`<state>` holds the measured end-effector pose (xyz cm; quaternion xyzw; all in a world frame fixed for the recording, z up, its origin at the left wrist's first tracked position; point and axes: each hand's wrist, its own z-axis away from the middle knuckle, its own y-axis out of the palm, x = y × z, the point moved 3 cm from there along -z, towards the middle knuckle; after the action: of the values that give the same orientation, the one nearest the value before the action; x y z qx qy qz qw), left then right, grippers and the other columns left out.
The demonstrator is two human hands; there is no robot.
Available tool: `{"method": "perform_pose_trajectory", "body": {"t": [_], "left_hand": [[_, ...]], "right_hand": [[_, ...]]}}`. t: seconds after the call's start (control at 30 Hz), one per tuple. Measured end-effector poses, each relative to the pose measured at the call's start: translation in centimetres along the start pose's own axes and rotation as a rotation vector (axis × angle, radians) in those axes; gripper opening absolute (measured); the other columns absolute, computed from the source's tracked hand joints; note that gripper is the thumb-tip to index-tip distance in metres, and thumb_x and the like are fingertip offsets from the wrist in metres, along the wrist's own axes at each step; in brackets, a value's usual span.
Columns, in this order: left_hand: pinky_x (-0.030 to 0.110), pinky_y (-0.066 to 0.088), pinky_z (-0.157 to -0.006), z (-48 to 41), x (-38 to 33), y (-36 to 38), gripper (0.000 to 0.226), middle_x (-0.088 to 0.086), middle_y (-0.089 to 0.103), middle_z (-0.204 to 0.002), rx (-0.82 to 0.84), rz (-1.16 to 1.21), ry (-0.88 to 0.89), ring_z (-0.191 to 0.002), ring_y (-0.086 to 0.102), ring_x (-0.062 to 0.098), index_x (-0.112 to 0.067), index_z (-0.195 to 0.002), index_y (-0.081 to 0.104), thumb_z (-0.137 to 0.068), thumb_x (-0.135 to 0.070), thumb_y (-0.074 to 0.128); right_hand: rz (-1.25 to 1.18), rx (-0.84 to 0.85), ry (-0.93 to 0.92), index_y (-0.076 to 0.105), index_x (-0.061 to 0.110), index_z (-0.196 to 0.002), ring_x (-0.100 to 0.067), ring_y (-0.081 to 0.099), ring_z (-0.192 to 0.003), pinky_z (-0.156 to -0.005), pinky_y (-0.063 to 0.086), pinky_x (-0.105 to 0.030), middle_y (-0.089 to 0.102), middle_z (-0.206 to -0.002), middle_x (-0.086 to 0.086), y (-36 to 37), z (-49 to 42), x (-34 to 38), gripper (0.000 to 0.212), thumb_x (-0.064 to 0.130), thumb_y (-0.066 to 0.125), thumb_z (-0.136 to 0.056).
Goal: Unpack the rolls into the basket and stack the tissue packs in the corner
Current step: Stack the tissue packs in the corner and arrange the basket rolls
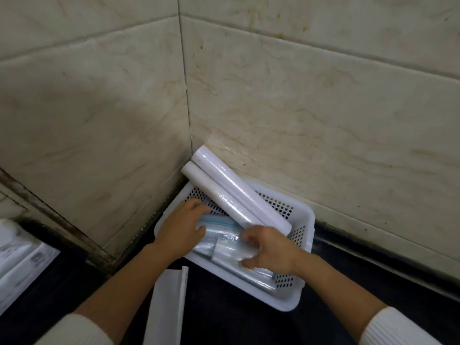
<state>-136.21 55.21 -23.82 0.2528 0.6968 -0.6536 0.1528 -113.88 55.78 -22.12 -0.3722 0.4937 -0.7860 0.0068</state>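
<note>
Where two cream marbled tile walls [298, 100] meet in a corner, a black countertop [224, 317] runs below them. Dark grime lines the joint between wall and counter.

A white perforated plastic basket [302, 217] sits on the counter, pushed into the corner. Inside: two long white rolls [239, 192] lie side by side, slanted, their upper ends sticking out over the rim and leaning at the corner. Lower in the basket lie shorter rolls in clear wrap [224, 247]; the count is unclear because of blur.

A white flat pack or sheet [166, 305] lies on the counter just beside the basket's near edge. At the far left edge, white printed packs [20, 257], possibly the tissue packs, are well apart from the basket; blurred.

Left hand [180, 227]: inside the basket, fingers loosely curved, resting against the left end of the wrapped rolls; a firm hold cannot be confirmed. Right hand [268, 250]: fingers spread wide, palm down, touching the wrapped rolls, not closed around any. Both sleeves are cream.
</note>
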Motion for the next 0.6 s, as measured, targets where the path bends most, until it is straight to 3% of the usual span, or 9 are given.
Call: {"method": "perform_pose_trajectory", "body": {"t": [0.1,0.23,0.33,0.4,0.5,0.6], "left_hand": [[0.033,0.037,-0.109,0.3,0.9,1.1,0.065,0.004,0.038,-0.145,0.35,0.033,-0.169,-0.128,0.041,0.017,-0.021,-0.142,0.042,-0.082,-0.02,0.069],[0.036,0.03,-0.114,-0.8,0.5,1.8,0.087,0.004,0.024,-0.155,0.526,-0.104,-0.174,-0.139,0.029,0.021,-0.026,-0.149,0.028,-0.076,-0.022,0.075],[0.041,0.028,-0.116,-1.5,0.1,2.4,0.096,0.006,0.012,-0.16,0.603,-0.202,-0.179,-0.144,0.019,0.026,-0.03,-0.151,0.018,-0.076,-0.021,0.076],[0.042,0.03,-0.115,-1.8,-0.1,2.8,0.099,0.005,0.008,-0.161,0.598,-0.205,-0.195,-0.145,0.017,0.029,-0.032,-0.152,0.014,-0.075,-0.014,0.075],[0.042,0.032,-0.114,-2.0,-0.2,3.2,0.098,0.001,0.01,-0.161,0.592,-0.247,-0.181,-0.144,0.019,0.03,-0.034,-0.152,0.011,-0.078,-0.012,0.072],[0.04,0.041,-0.107,-2.3,-0.1,3.3,0.097,0.002,0.02,-0.156,0.567,-0.27,-0.163,-0.135,0.032,0.03,-0.039,-0.151,0.014,-0.077,-0.012,0.072]], "right_hand": [[0.184,0.194,0.081,0.05,0.014,-0.132,-0.02,0.053,-0.115,-0.096,0.049,-0.033,0.05,-0.126,0.0,1.5,0.8,-0.1,0.074,0.041,0.078,-0.068],[0.419,0.175,0.16,0.041,0.007,-0.139,-0.024,0.052,-0.121,-0.1,0.046,-0.033,0.051,-0.135,-0.007,2.3,0.4,0.1,0.081,0.043,0.073,-0.074],[0.628,0.166,0.18,0.041,0.0,-0.137,-0.03,0.054,-0.119,-0.101,0.045,-0.037,0.052,-0.133,-0.017,3.5,0.1,0.6,0.072,0.042,0.066,-0.083],[0.619,0.17,0.227,0.041,0.0,-0.137,-0.031,0.056,-0.116,-0.1,0.048,-0.04,0.054,-0.131,-0.018,4.2,-0.1,0.4,0.065,0.034,0.065,-0.086],[0.597,0.171,0.26,0.051,0.002,-0.127,-0.03,0.061,-0.113,-0.098,0.05,-0.038,0.062,-0.125,-0.016,4.2,-0.4,-0.2,0.043,0.024,0.06,-0.091],[0.577,0.17,0.257,0.061,0.004,-0.116,-0.029,0.063,-0.108,-0.092,0.052,-0.037,0.066,-0.119,-0.013,3.9,-0.5,-0.5,0.029,0.022,0.056,-0.094]]}}
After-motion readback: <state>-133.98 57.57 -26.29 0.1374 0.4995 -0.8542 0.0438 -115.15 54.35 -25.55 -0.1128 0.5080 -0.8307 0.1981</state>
